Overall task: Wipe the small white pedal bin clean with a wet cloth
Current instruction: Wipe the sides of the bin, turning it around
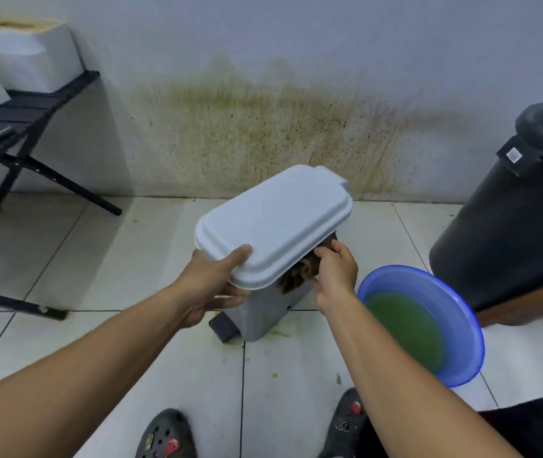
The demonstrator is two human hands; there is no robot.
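Here, with the left hand (217, 285) grasping the pedal bin (273, 259) lid edge at mid-floor, the right hand (334, 272) presses the brown cloth (299, 276) under the rim; rinse in the basin (428, 322) at 3 o'clock.

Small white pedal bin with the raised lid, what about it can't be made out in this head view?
- Inside of the small white pedal bin: hidden by its white plastic lid.
- Brown cloth: mostly covered by the lid and the right hand.
- Grey foot pedal: partly behind the left hand.
- Bin's far side: faces away.
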